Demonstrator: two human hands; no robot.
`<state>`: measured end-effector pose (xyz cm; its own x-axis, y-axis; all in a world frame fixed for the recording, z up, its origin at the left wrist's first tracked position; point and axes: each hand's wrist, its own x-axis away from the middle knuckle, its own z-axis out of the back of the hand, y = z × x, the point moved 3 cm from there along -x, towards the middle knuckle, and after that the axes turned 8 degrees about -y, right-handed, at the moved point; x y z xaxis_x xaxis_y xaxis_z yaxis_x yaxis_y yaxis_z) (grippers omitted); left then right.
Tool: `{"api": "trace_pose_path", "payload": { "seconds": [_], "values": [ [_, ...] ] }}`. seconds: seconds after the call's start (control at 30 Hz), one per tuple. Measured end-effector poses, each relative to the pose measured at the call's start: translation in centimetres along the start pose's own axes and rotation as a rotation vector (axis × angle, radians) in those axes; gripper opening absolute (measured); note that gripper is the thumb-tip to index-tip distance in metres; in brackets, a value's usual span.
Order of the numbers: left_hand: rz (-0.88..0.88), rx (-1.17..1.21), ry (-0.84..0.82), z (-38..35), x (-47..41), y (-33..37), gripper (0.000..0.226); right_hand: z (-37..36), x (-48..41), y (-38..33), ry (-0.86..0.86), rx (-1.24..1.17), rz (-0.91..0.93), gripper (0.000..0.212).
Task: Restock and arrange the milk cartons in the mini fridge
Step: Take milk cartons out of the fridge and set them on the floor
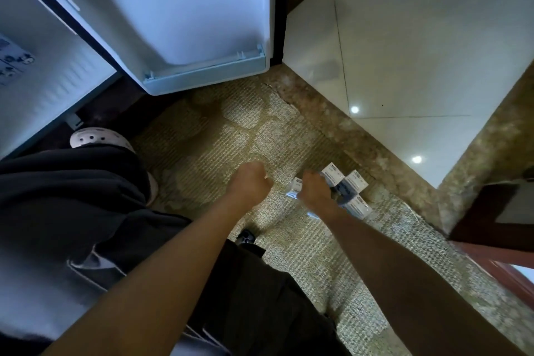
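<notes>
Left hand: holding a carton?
No, the left hand is a closed empty fist above the carpet; the milk cartons sit by the right hand.

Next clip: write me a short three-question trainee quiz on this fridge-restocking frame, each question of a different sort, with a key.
1. True or false: the fridge door stands open.
2. Which hand is on the milk cartons? A) left hand B) right hand C) both
3. Fill in: the cartons sit on the ____, near the marble border.

Key
1. True.
2. B. The right hand reaches onto the cluster, though whether its grip has closed on a carton cannot be told; the left hand is a closed fist, apart from them.
3. Carpet.
</notes>
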<state>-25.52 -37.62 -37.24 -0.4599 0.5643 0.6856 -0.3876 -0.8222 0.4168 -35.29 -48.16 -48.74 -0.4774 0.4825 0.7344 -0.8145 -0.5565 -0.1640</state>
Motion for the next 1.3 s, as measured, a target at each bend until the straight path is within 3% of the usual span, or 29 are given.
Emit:
{"api": "trace_pose_path", "payload": {
  "seconds": [0.23, 0.37, 0.5, 0.6, 0.87, 1.03, 1.17, 1.3],
  "values": [
    [0.010, -0.078, 0.164, 8.0, 1.7, -0.7, 0.022, 9.1, 3.7, -9.7, 0.209, -0.107, 0.296, 0.023],
    [0.030, -0.086, 0.343, 15.8, 4.1, -3.3, 0.027, 14.6, 7.6, -18.1, 0.417, -0.094, 0.487, 0.021],
    [0.081, 0.015, 0.555, 22.7, 7.3, -8.3, 0.029, 17.3, 11.1, -26.9, 0.483, -0.056, 0.684, 0.025],
    [0.185, 0.108, 0.655, 26.2, 9.6, -12.9, 0.030, 17.4, 12.6, -33.5, 0.470, -0.082, 0.802, 0.024],
    [0.413, 0.289, 0.720, 30.4, 11.7, -26.5, 0.029, 12.7, 11.5, -48.6, 0.350, 0.157, 0.957, 0.031],
    [0.461, 0.318, 0.671, 31.8, 8.9, -33.3, 0.034, 9.7, 6.5, -55.0, 0.241, 0.284, 0.956, 0.039],
    [0.431, 0.283, 0.614, 32.8, 4.8, -37.4, 0.026, 8.8, 1.6, -58.9, 0.189, 0.432, 0.934, 0.049],
    [0.414, 0.236, 0.583, 34.2, 0.7, -40.0, 0.038, 8.6, -2.4, -62.2, 0.178, 0.465, 0.920, 0.066]
  ]
}}
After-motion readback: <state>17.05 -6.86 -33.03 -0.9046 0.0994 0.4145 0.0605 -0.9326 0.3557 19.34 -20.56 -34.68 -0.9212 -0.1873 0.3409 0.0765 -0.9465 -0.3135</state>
